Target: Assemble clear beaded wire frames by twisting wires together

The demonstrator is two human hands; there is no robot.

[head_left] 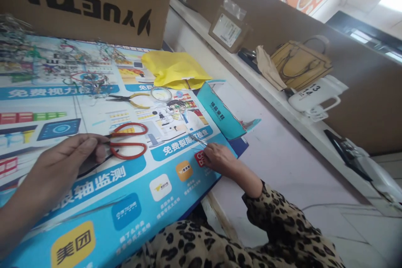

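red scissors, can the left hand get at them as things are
Probably yes: the left hand lies right beside the red scissors, fingertips at the handles, and nothing lies between them on the blue poster.

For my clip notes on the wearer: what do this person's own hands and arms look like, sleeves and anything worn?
Both are bare hands, with no gloves. The right hand comes out of a long leopard-print sleeve, tan with dark spots, ending at the wrist. The left hand and its forearm show no sleeve in view. No rings, watch or bracelets can be made out on either.
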